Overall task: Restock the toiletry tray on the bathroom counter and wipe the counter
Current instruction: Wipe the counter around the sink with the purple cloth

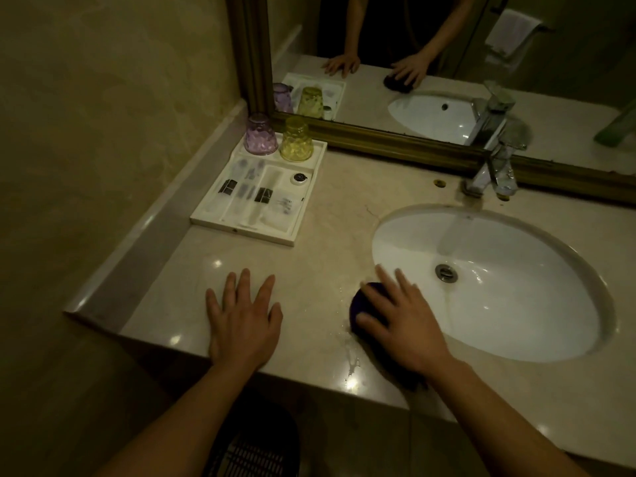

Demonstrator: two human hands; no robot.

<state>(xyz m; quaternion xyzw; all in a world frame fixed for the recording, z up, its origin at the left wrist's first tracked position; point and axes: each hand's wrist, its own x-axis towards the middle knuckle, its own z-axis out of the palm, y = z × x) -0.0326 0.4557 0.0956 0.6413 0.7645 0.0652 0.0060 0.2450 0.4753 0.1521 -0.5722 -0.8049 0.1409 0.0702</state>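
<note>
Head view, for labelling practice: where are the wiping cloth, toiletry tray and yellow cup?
wiping cloth point(355, 303), head view, exposed left edge.
toiletry tray point(241, 231), head view, near rim.
yellow cup point(296, 141), head view, side wall.

Dark packet labels point(228, 186) in the tray point(241, 232) are unreadable.

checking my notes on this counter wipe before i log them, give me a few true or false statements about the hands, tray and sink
1. The right hand presses a dark cloth on the counter. True.
2. The purple cup and the yellow cup stand side by side at the far end of the tray. True.
3. The left hand holds the purple cup. False: it lies flat on the counter and holds nothing.
4. The tray sits to the right of the sink. False: it sits to the left of it.
</note>
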